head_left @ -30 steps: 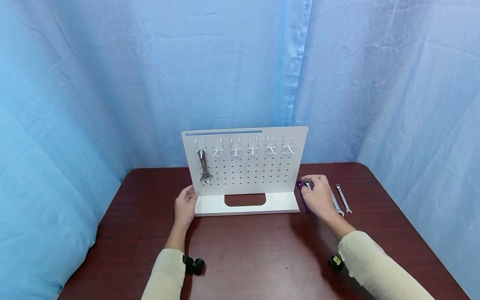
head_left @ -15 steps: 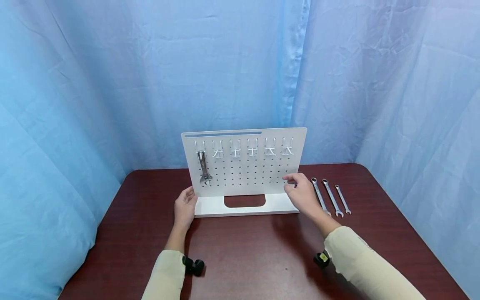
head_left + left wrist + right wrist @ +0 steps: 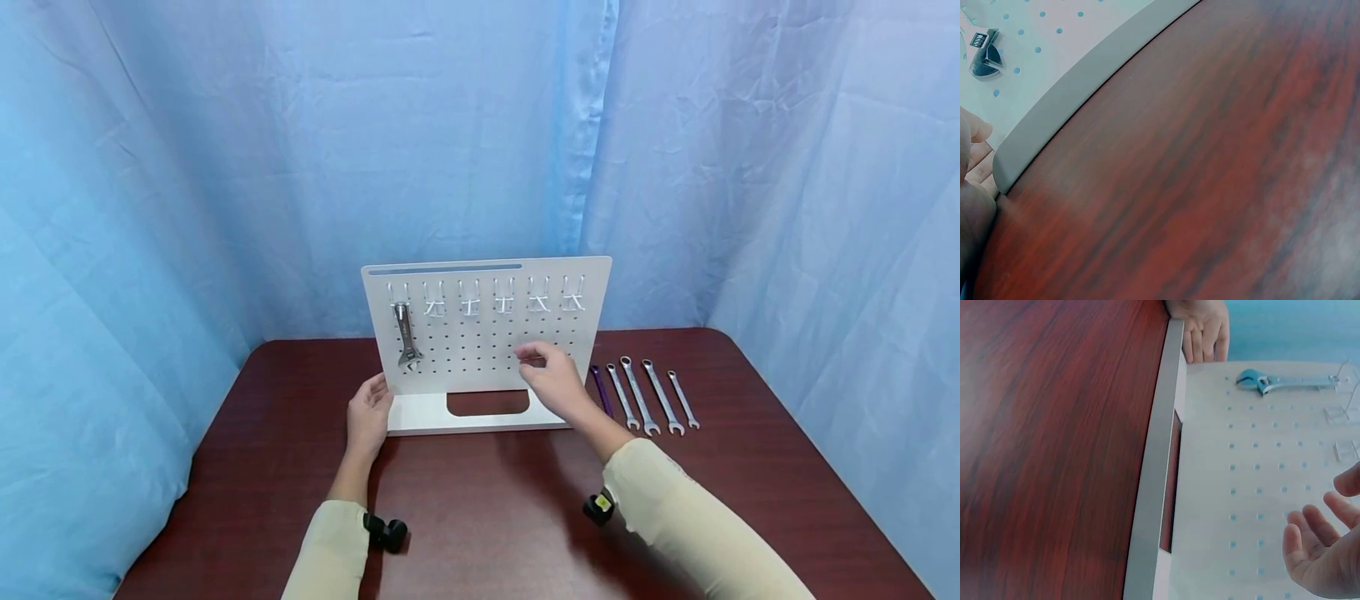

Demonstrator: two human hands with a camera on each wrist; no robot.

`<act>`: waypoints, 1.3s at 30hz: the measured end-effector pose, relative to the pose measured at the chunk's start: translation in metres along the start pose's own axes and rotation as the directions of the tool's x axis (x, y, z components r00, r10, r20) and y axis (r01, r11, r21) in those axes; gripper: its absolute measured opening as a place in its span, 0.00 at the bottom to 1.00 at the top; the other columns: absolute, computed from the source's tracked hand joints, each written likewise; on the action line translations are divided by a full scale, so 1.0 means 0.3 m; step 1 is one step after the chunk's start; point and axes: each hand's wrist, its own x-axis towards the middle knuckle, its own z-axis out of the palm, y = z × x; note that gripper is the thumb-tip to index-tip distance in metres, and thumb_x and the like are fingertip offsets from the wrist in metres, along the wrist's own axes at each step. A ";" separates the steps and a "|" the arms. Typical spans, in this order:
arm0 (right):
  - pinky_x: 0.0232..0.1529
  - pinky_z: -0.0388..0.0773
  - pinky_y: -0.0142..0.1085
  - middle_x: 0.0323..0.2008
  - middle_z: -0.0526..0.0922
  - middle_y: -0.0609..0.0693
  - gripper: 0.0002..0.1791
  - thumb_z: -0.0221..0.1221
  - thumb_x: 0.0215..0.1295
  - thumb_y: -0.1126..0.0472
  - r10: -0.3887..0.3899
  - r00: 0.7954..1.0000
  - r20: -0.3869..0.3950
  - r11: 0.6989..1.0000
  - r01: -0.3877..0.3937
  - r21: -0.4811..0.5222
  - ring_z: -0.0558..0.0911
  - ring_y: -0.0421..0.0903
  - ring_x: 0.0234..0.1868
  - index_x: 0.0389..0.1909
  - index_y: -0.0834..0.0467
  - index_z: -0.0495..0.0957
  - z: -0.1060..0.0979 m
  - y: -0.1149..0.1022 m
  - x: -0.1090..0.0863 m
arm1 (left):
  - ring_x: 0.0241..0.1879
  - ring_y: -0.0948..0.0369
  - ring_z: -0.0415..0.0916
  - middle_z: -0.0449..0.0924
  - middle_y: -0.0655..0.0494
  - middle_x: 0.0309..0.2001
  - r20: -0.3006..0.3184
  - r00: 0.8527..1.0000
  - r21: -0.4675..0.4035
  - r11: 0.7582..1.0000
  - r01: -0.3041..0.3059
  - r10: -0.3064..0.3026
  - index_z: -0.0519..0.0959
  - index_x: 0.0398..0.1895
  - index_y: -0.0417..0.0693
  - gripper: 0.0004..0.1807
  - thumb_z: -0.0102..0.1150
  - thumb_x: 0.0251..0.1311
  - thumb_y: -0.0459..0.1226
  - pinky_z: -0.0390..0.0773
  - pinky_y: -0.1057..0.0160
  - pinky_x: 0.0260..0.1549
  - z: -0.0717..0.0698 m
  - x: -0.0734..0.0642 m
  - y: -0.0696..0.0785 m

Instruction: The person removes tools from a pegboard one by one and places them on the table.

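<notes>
A white pegboard (image 3: 487, 337) stands upright on its flat base. From its leftmost hook hangs an adjustable wrench (image 3: 407, 335), jaw end down. My left hand (image 3: 369, 414) holds the board's lower left edge, thumb on the front side and fingers along the side. In front of the panel's right half is my right hand (image 3: 553, 379), its fingers loosely curved around nothing. The right wrist view shows that hand's fingers (image 3: 1316, 528) with bare air between them and the thumb. Several white wire hooks (image 3: 504, 296) to the right of the wrench bear nothing.
Right of the board, a purple wrench (image 3: 601, 390) and several silver combination wrenches (image 3: 636, 396) lie side by side on the dark red table (image 3: 480, 508). Blue curtains (image 3: 420, 150) surround the table at the back and sides.
My right hand has moved left, from above the wrenches to the front of the board, uncovering the purple wrench and the silver ones. My left hand has stayed at the board's edge.
</notes>
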 end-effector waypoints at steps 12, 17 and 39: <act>0.54 0.79 0.49 0.51 0.84 0.60 0.17 0.59 0.65 0.67 -0.031 0.993 0.116 0.998 0.025 0.059 0.82 0.53 0.53 0.55 0.65 0.81 0.135 -0.067 0.055 | 0.67 0.48 0.68 0.71 0.40 0.66 -0.006 1.000 -0.001 1.000 -0.023 0.023 0.68 0.70 0.39 0.23 0.51 0.74 0.31 0.71 0.49 0.65 0.006 0.002 -0.006; 0.56 0.79 0.48 0.53 0.83 0.59 0.20 0.59 0.66 0.65 -0.055 0.983 0.173 0.995 0.040 0.091 0.81 0.52 0.55 0.59 0.64 0.79 0.161 -0.101 0.082 | 0.67 0.48 0.68 0.71 0.40 0.66 -0.008 1.000 -0.009 1.000 -0.018 0.018 0.68 0.71 0.39 0.24 0.51 0.73 0.31 0.70 0.48 0.65 0.017 0.005 0.003; 0.60 0.78 0.43 0.60 0.80 0.58 0.30 0.59 0.65 0.66 -0.058 0.962 0.269 0.988 0.017 0.155 0.78 0.54 0.61 0.69 0.59 0.71 0.324 -0.183 0.152 | 0.65 0.46 0.70 0.72 0.36 0.64 -0.016 0.998 -0.045 0.997 -0.061 0.061 0.70 0.68 0.35 0.23 0.52 0.71 0.28 0.71 0.48 0.64 0.011 0.008 -0.018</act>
